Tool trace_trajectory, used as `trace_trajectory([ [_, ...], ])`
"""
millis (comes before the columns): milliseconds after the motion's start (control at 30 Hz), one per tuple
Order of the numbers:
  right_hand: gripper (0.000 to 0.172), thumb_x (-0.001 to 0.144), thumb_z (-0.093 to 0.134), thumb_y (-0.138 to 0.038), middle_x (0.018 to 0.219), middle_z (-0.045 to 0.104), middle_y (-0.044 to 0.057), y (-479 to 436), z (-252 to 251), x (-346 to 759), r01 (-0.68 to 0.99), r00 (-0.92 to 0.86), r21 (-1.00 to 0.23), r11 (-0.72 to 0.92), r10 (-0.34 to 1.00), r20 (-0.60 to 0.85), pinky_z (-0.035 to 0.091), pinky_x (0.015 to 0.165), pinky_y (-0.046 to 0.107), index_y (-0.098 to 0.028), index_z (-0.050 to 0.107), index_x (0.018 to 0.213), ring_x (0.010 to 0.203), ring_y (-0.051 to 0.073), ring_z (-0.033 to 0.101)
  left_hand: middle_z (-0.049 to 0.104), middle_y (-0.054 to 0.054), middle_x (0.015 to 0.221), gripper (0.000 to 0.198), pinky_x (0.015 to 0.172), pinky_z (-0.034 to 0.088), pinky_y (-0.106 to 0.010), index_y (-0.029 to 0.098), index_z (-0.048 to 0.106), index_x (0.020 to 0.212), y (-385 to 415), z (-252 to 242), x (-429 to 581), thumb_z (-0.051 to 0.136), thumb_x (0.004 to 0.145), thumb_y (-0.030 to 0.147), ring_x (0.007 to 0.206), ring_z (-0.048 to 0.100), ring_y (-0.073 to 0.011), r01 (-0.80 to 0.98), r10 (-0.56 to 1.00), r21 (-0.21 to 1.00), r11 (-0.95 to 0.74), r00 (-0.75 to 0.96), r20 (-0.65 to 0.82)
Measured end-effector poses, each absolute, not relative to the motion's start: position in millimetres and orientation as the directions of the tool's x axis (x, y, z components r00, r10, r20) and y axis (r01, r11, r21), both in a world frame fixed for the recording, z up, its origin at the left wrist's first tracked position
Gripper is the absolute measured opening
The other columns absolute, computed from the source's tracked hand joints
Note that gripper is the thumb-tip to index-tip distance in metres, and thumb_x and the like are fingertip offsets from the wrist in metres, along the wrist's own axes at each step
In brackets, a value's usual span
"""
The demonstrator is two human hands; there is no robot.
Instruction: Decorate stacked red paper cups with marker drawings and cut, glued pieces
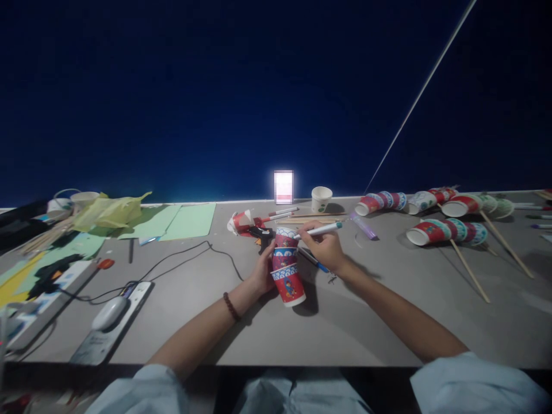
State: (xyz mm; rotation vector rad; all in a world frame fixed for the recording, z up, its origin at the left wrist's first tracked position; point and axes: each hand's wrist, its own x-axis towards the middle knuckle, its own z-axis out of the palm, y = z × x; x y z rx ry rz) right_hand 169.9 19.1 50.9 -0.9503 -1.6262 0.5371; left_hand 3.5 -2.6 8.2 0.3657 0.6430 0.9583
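A curved chain of joined paper cups, red at the bottom with blue-and-white wave bands above, stands tilted in front of me. My left hand is closed round its left side, with a beaded bracelet on the wrist. In my right hand is a white marker pen, its tip against or very close to the top cup; I cannot tell which. The pen's green end points up to the right. Just behind my left hand lies a black glue gun. A blue pen lies under my right hand.
Several similar cup chains, one with red cup and stick, lie at right. A white paper cup and purple tube are at the back. Left are green sheets, a power strip, cables and a mouse.
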Motion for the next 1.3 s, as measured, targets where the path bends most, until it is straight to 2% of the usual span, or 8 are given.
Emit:
trace_trajectory([
  [300, 0.016, 0.084, 0.058, -0.031, 0.076, 0.067, 0.004, 21.0, 45.8, 171.3, 0.344, -0.086, -0.725, 0.597, 0.789, 0.608, 0.05, 0.071, 0.032, -0.021, 0.063, 0.072, 0.076, 0.019, 0.062, 0.07, -0.01, 0.077, 0.038, 0.068, 0.049, -0.033, 0.01, 0.065, 0.093, -2.5, 8.9, 4.0, 0.062, 0.08, 0.045, 0.067, 0.066, -0.0211, -0.639, 0.851, 0.563, 0.524, 0.374, -0.368],
  [567, 0.016, 0.084, 0.057, -0.033, 0.078, 0.067, 0.004, 19.4, 47.4, 170.6, 0.355, -0.053, -0.739, 0.572, 0.802, 0.595, 0.05, 0.07, 0.03, -0.021, 0.063, 0.076, 0.074, 0.018, 0.061, 0.071, -0.009, 0.079, 0.036, 0.071, 0.05, -0.033, 0.01, 0.066, 0.094, -3.0, 7.2, 3.8, 0.06, 0.082, 0.044, 0.069, 0.066, -0.0204, -0.636, 0.851, 0.566, 0.525, 0.402, -0.338],
  [833, 0.013, 0.084, 0.058, -0.032, 0.077, 0.066, 0.002, 19.9, 48.9, 171.1, 0.34, -0.048, -0.755, 0.56, 0.812, 0.581, 0.049, 0.067, 0.028, -0.021, 0.062, 0.077, 0.07, 0.016, 0.061, 0.071, -0.01, 0.08, 0.04, 0.073, 0.049, -0.034, 0.009, 0.066, 0.095, -2.4, 6.2, 3.4, 0.06, 0.082, 0.046, 0.069, 0.066, -0.0211, -0.621, 0.835, 0.558, 0.55, 0.4, -0.377],
  [1033, 0.02, 0.083, 0.059, -0.039, 0.074, 0.065, 0.002, 22.9, 44.8, 170.9, 0.179, 0.033, -0.86, 0.479, 0.87, 0.492, 0.049, 0.058, 0.025, -0.02, 0.061, 0.081, 0.066, 0.015, 0.061, 0.071, -0.01, 0.077, 0.038, 0.07, 0.05, -0.033, 0.01, 0.066, 0.093, -1.3, 7.7, 4.5, 0.058, 0.083, 0.046, 0.067, 0.066, -0.0205, -0.616, 0.849, 0.584, 0.529, 0.386, -0.362],
  [1300, 0.022, 0.084, 0.059, -0.043, 0.074, 0.065, 0.002, 24.4, 42.3, 170.6, 0.083, 0.049, -0.89, 0.448, 0.89, 0.453, 0.05, 0.062, 0.026, -0.02, 0.059, 0.082, 0.069, 0.016, 0.063, 0.071, -0.012, 0.084, 0.043, 0.075, 0.05, -0.035, 0.009, 0.066, 0.098, 0.4, 6.2, 5.8, 0.053, 0.086, 0.048, 0.073, 0.067, -0.0227, -0.587, 0.837, 0.597, 0.546, 0.41, -0.362],
])
